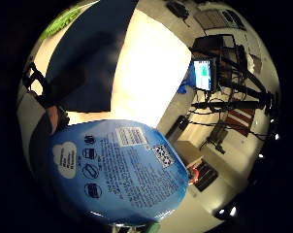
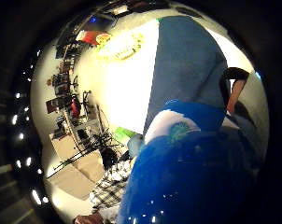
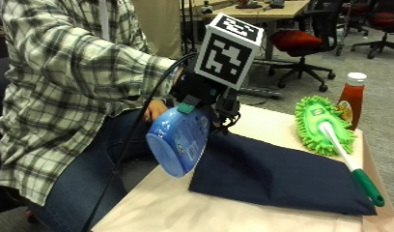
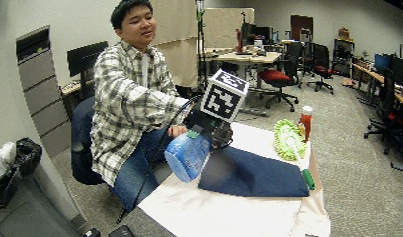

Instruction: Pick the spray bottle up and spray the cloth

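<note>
Outside view is showing the gloved right hand gripping a blue plastic spray bottle near its top, fingers curling round it, and holding it tilted in the air with its base swinging toward the person. The bottle is hanging over the near edge of a dark navy folded cloth, which is lying flat on the beige table. A green fluffy duster is resting partly on the cloth's far side, beside a red ketchup bottle.
</note>
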